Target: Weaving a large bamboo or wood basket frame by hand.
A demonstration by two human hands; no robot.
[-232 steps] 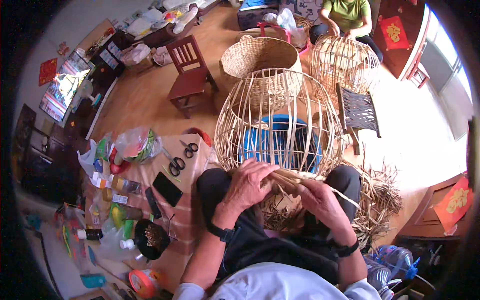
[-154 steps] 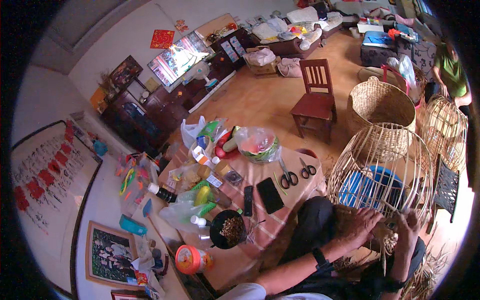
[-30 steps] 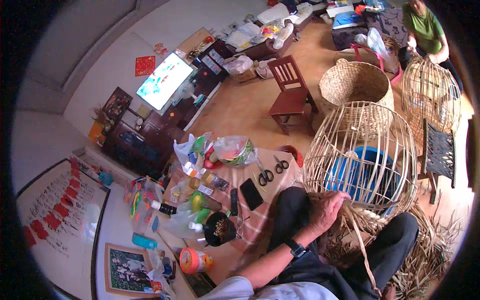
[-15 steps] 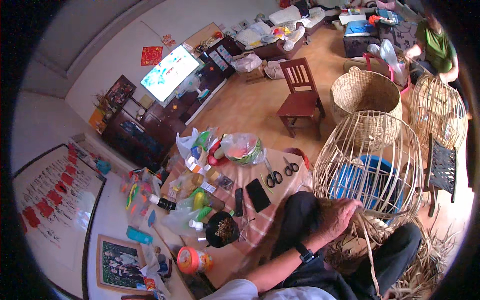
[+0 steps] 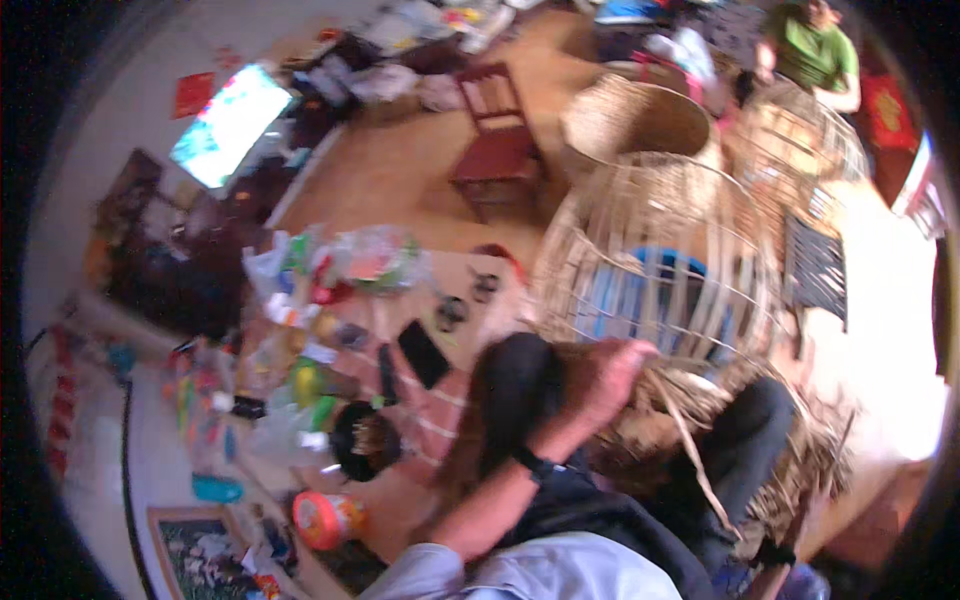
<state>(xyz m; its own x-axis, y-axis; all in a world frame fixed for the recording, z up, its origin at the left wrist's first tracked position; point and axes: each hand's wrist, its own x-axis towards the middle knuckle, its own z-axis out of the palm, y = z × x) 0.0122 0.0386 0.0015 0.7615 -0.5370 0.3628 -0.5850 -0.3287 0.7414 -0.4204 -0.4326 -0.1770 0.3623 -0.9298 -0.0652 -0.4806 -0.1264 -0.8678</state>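
Note:
My left hand (image 5: 605, 378) is closed at the lower rim of an open-ribbed basket frame (image 5: 655, 250) between my knees. A pale strip of dried plant fibre (image 5: 685, 440) runs from its fingers down toward my lap. The frame has long upright ribs and thin hoops, and a blue tub (image 5: 660, 265) shows through them. Dried fibre (image 5: 800, 460) is heaped below the frame, around my right knee. At the lower right my right hand (image 5: 808, 515) is smeared by motion beside this heap, with a dark band at the wrist; its fingers cannot be made out.
A low table (image 5: 480, 300) at my left bears scissors (image 5: 452, 313), a black flat slab (image 5: 424, 352), a dark bowl (image 5: 364, 440), bags and bottles. Beyond are a red chair (image 5: 497, 155) and a tall woven basket (image 5: 640, 120). Another person (image 5: 815, 55) sits far right near another basket frame (image 5: 800, 140).
The whole view has swung right, so things sit further left and higher, blurred. My right forearm and hand have come into sight at the lower right. My left hand stays at the frame's rim.

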